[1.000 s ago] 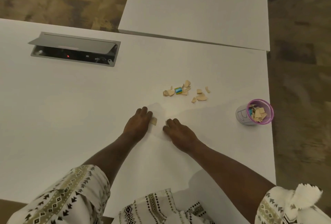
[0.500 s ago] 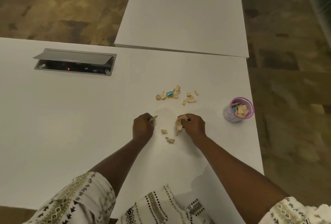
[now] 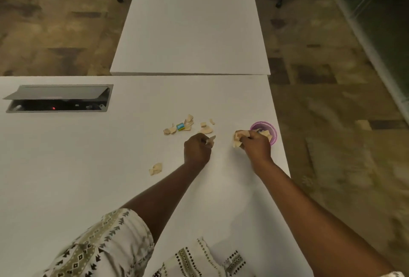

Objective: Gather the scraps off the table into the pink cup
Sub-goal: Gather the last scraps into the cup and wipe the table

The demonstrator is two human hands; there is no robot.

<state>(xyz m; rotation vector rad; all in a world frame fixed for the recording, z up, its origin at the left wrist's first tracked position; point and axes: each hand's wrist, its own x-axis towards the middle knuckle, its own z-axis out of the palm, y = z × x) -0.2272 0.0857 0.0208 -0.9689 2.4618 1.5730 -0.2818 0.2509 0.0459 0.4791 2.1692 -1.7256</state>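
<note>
Both hands pinch scraps (image 3: 238,139) beside pink cup (image 3: 271,130).

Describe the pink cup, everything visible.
The pink cup is small and round with a translucent pink-purple rim, seemingly plastic. It stands upright and open-topped on the white table, near its right edge. Tan scraps already lie inside. The right hand, closed on a bunch of scraps, covers the cup's near-left side, so its lower wall is hidden; whether the hand touches it cannot be told.
</note>
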